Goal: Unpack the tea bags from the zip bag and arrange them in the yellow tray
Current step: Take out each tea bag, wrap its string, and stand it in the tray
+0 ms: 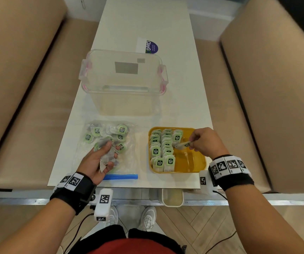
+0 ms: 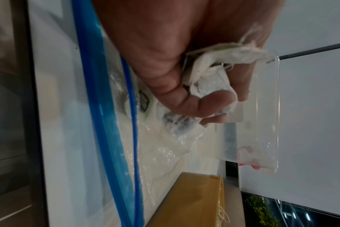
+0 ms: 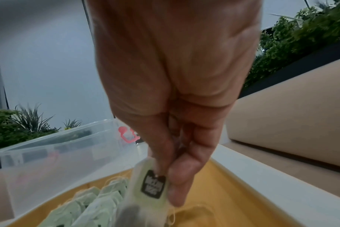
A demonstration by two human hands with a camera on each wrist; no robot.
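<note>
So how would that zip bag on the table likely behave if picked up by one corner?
Probably floppy: the zip bag is thin clear film lying crumpled on the table. The loose tea bags inside would likely slide and bunch. It seems light, and the film may be slippery.

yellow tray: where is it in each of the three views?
Head: yellow tray sits lower right of centre on the table, under the right hand.
Left wrist: bottom centre, only its side wall shows.
Right wrist: along the bottom, floor and rim below the hand.
Shared landmark: clear plastic box.
</note>
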